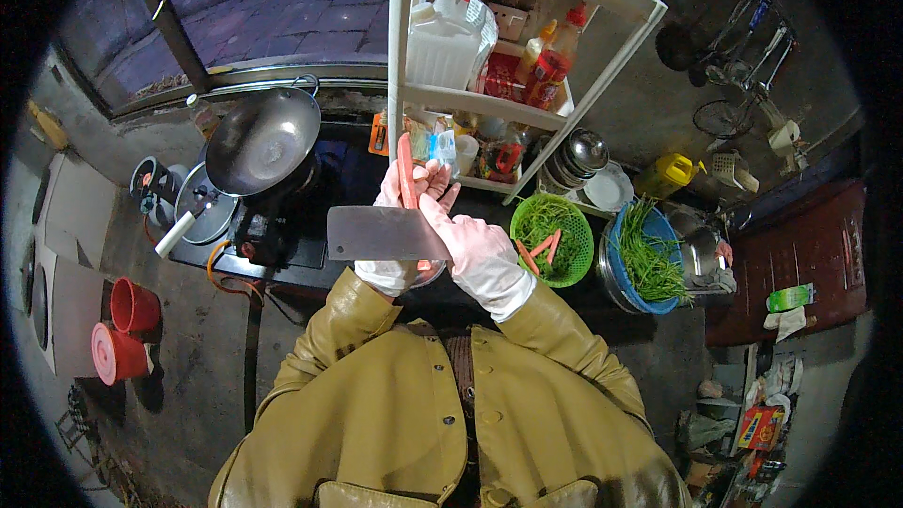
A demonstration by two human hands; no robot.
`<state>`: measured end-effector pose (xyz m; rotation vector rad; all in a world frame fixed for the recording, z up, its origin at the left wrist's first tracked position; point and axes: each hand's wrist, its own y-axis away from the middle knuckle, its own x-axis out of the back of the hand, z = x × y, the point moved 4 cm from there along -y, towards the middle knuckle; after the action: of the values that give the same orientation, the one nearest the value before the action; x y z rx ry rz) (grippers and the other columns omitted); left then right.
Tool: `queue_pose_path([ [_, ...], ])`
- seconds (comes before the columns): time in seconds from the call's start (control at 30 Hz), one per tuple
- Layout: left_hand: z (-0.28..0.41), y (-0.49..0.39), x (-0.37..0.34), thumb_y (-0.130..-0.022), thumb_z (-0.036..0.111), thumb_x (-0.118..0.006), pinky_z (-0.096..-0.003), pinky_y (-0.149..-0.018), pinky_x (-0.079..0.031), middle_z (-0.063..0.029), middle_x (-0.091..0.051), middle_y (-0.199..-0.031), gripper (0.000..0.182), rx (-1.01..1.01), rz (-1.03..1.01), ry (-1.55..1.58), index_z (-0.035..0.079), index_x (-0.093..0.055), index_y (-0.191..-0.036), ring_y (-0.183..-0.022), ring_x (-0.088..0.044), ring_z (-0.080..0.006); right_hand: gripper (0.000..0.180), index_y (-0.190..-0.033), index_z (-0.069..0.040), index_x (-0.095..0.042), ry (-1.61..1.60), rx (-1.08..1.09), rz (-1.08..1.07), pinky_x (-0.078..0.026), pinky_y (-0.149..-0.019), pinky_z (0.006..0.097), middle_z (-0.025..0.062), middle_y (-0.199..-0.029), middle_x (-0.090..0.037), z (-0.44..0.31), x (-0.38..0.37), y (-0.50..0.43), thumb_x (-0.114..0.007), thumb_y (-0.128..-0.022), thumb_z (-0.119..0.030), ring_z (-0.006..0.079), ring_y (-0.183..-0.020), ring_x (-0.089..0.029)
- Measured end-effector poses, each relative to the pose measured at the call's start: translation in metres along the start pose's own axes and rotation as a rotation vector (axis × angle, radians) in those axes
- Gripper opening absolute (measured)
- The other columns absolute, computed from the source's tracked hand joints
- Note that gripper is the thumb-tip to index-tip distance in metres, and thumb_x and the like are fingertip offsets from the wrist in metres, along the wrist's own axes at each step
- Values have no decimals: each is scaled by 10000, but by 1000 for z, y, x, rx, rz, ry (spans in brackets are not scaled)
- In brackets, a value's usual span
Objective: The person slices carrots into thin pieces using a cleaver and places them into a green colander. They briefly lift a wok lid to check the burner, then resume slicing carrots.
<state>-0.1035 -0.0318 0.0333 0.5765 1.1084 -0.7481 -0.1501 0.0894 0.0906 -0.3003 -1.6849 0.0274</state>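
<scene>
My left hand (390, 189), in a thin whitish glove, grips a long pinkish-orange food stick (405, 166); whether it is sausage or carrot I cannot tell. My gloved right hand (481, 248) holds a cleaver (381, 234) by its handle end, which the fingers hide. Its broad blade lies across the stick's lower part and covers some of my left hand. Under the blade's edge, bits of the same pinkish food (423, 265) show at a bowl (432, 275), mostly hidden. To the right, a green plastic colander (587, 254) holds green leaves and several similar sticks (542, 247).
A wok (264, 137) sits on the stove at left, beside a glass lid (219, 219). Ahead stands a white shelf rack (487, 107) with bottles. Right of the colander are a blue basin (677, 257) of greens and a sink (702, 247).
</scene>
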Motion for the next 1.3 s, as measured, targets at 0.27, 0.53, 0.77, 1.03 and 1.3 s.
queue_pose_path([
  [0.27, -3, -7, 1, -1051, 362, -580, -516, -1090, -495, -33, -659, -1160, 234, 91, -108, 67, 135, -587, -998, -1185, -633, -245, 737, -1588, -103, -406, 56, 66, 24, -553, -622, 430, 107, -884, -661, 2, 2, 3, -599, -877, -104, 287, -767, -678],
  [0.53, -8, -3, -4, -1070, 378, -547, -559, -1135, -452, -18, -685, -1097, 281, 68, -118, -16, 151, -608, -916, -1220, -630, -249, 632, -1563, -83, -433, 161, 128, 210, -554, -546, 375, 57, -790, -652, 4, -3, 0, -540, -952, -202, 218, -670, -690],
  [0.77, -7, -34, 20, -1062, 469, -535, -513, -1051, -522, -25, -669, -1074, 333, 94, -189, 201, 154, -594, -972, -1133, -653, -254, 595, -1542, -101, -499, -482, 19, 144, -532, -630, 356, 72, -928, -683, 17, 2, -2, -642, -964, -107, 195, -695, -625],
  [1.03, -4, -30, 22, -1039, 510, -585, -507, -1086, -512, -74, -698, -1016, 492, 104, -88, 187, 26, -669, -1073, -1090, -685, -271, 300, -1323, -123, -685, -1300, -529, 304, -430, -565, 225, -29, -707, -615, 48, -6, 2, -599, -1067, -254, 50, -595, -519],
  [1.3, -2, -14, 12, -1005, 404, -702, -334, -798, -618, -69, -670, -1055, 522, 89, -167, 151, 223, -503, -1452, -912, -682, -199, 353, -1418, -133, -631, -1281, -502, 243, -456, -634, 228, -37, -764, -583, 50, 0, 4, -563, -1086, -231, 56, -662, -548],
])
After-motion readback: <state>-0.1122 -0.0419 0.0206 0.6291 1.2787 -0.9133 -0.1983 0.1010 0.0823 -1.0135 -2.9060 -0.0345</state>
